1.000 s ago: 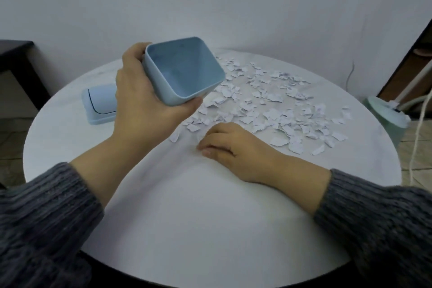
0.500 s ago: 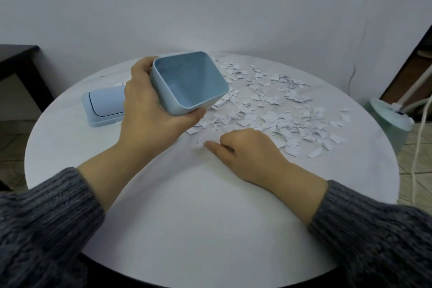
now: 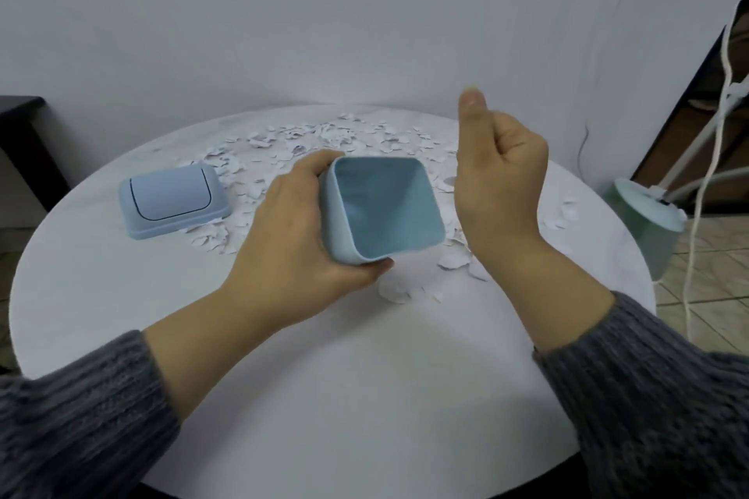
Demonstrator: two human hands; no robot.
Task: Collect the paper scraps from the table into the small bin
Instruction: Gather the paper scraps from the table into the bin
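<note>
My left hand grips the small light-blue bin by its side, holding it just above the round white table with the opening tilted towards me. Inside it I make out only a faint pale patch. White paper scraps lie scattered across the far half of the table, and a few sit under and right of the bin. My right hand is raised right beside the bin's rim, back towards me, thumb up and fingers curled out of sight. Whether it holds scraps is hidden.
The bin's blue lid lies flat on the table's left side among scraps. A teal lamp base and a white cord stand off the table's right edge. A dark piece of furniture is at far left; a wall is close behind.
My right hand has lifted off the table from the scraps to beside the bin's rim. My left hand has brought the bin lower and rightward, turning its opening towards me.
</note>
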